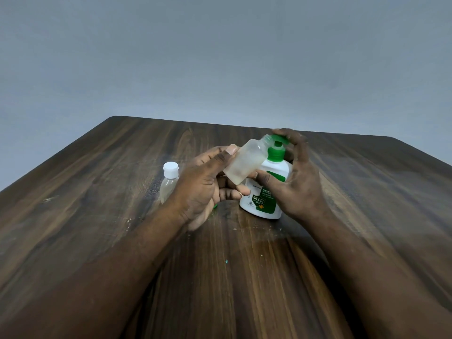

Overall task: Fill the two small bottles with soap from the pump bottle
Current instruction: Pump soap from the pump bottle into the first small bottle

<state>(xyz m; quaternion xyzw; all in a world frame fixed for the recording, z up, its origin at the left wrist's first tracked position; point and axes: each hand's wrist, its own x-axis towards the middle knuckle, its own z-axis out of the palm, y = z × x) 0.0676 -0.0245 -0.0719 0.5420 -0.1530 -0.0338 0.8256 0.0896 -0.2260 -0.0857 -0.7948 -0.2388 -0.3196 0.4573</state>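
A white pump bottle with a green label and green pump head stands on the wooden table. My left hand grips a small translucent bottle, uncapped and tilted, its open neck right at the green pump spout. My right hand wraps the pump bottle, thumb on its front and fingers curled over the pump head. A second small bottle with a white cap stands upright just left of my left hand, partly hidden by it.
The dark wooden table runs to a far edge and rounded corners, with a grey wall behind. A small green object peeks out under my left palm; I cannot tell what it is. Tiny specks dot the tabletop.
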